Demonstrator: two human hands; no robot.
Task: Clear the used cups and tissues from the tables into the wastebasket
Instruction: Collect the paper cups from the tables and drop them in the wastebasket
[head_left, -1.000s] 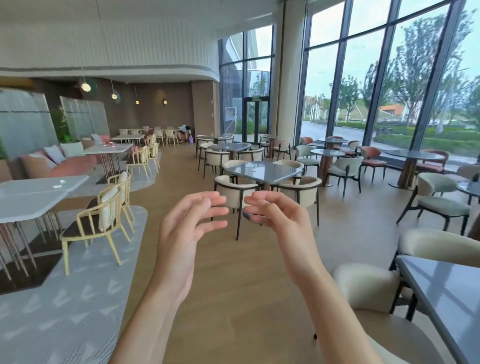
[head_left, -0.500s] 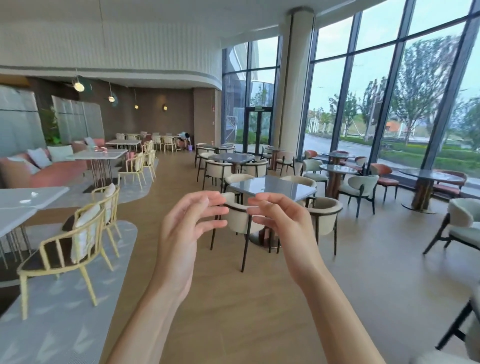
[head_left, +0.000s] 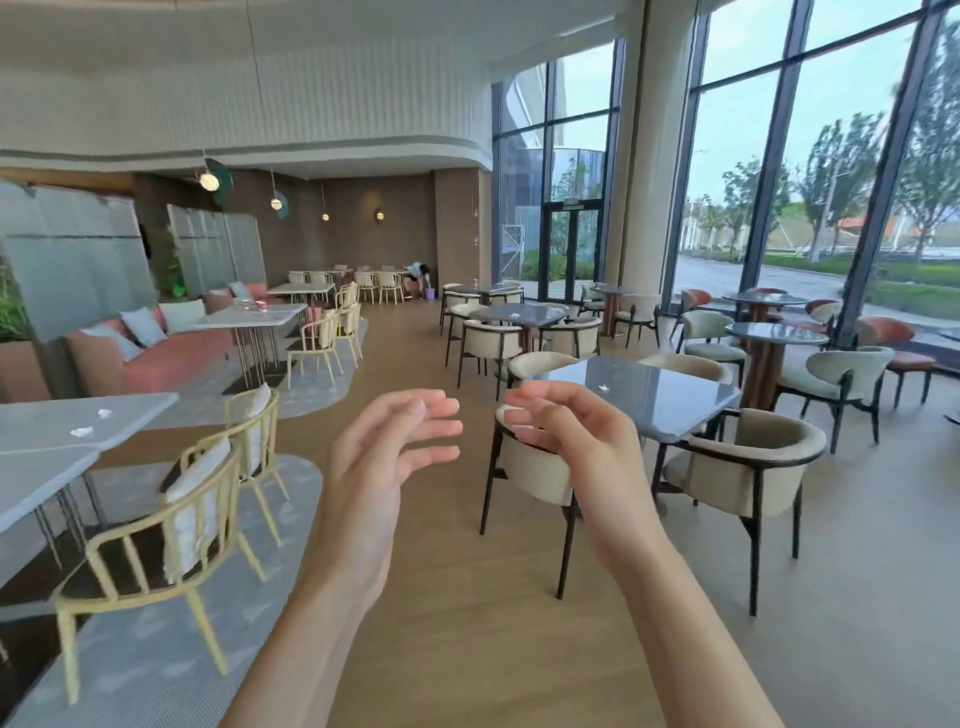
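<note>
Head view: left hand (head_left: 387, 457) and right hand (head_left: 566, 441) hover released, holding nothing, probably readying to gather 1 tissue (head_left: 603, 387) off the dark counter (head_left: 670, 410) ahead.

A dark square bench (head_left: 670, 402) carries one small tissue (head_left: 603, 387) near its middle. A pale bench (head_left: 47, 421) at left carries two crumpled tissues (head_left: 82, 431) near its front edge.

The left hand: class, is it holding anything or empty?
Empty. The left hand is raised with its fingers loosely spread and nothing between them, apart from the right hand, which is also empty.
</note>
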